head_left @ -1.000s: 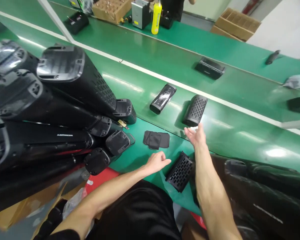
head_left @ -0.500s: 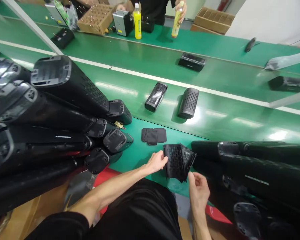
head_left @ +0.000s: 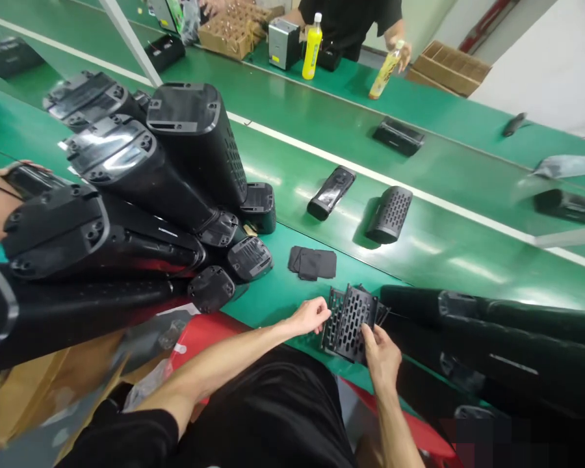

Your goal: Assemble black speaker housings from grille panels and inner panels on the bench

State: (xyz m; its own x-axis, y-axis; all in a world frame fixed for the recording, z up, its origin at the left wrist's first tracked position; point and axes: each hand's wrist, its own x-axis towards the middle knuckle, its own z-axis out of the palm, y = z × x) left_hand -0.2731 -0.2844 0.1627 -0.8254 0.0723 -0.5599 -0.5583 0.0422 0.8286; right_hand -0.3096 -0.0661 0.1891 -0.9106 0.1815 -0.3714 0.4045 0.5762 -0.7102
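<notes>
Right hand: grip grasping a perforated panel, lower frame, right of centre, over the green surface. Left hand: fingers curled beside a second panel; whether its grip holds it, cannot tell.

1. Left: stacked black housings form a high barrier.
2. Right: a second stack flanks the right hand.
3. Near centre: perforated panels obstruct the tabletop.
4. Left of centre: tabletop lane between housings and dark pads.
5. Far: gap between two black cases.
</notes>
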